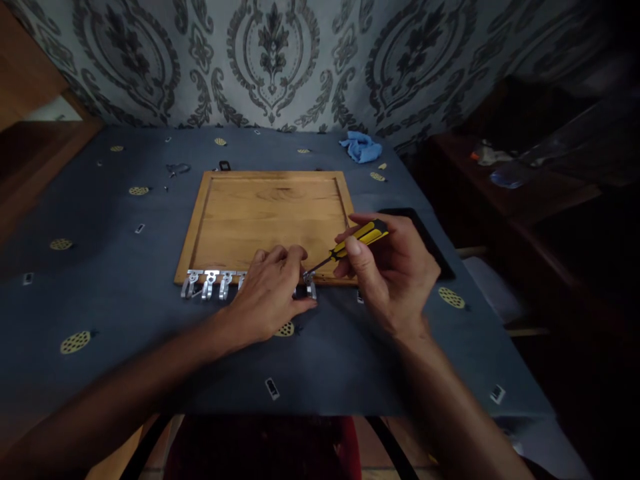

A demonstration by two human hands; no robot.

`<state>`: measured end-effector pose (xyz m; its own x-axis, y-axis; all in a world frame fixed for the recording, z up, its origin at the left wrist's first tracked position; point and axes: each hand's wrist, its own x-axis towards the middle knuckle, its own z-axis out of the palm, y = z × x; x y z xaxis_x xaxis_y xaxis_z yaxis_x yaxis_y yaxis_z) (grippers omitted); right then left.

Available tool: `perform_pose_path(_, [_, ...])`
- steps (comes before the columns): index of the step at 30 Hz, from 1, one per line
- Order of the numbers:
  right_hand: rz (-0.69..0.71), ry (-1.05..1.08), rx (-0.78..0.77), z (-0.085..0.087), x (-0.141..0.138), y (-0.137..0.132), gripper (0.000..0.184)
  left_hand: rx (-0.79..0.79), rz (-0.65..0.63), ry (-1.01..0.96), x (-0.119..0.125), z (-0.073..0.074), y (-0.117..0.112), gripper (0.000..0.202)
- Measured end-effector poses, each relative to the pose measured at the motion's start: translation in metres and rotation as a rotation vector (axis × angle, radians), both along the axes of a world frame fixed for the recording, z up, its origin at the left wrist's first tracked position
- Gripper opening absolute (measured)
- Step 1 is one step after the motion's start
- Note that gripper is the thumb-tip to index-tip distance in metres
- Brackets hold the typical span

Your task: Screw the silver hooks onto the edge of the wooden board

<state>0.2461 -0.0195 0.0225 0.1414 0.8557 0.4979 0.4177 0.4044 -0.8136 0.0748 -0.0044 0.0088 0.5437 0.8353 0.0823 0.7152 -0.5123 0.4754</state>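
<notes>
A framed wooden board [270, 217] lies flat on a dark blue tablecloth [125, 293]. A row of silver metal hooks [207, 283] is fixed along its near edge. My left hand [273, 290] rests on that edge with its fingers curled over a hook near the right end. My right hand [393, 270] grips a screwdriver [357, 240] with a yellow and black handle. Its tip points down-left at the hook [311, 285] beside my left fingers.
A crumpled blue cloth [361, 147] lies at the table's far right. A dark flat phone-like object [425, 237] sits right of the board. Small metal parts [176, 169] lie far left of the board. Patterned wallpaper is behind; dark furniture stands to the right.
</notes>
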Motion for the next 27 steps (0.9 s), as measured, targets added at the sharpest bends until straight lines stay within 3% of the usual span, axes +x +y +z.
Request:
perform_pose_path(6, [0.025,0.013,0.005,-0.002,0.000,0.000,0.019,-0.007,0.001,0.003,0.001,0.001,0.000,0.053])
perform_pose_path(16, [0.155,0.138,-0.120,0.010,0.002,0.006,0.019,0.016,-0.024,0.014,-0.001,0.000,0.000,0.058])
perform_pose_path(23, [0.194,0.230,-0.134,0.009,-0.007,0.021,0.039,0.010,-0.017,0.013,0.000,0.001,0.001,0.054])
perform_pose_path(27, [0.224,0.176,-0.147,0.013,-0.003,0.022,0.036,0.009,-0.020,0.029,0.000,0.003,0.000,0.054])
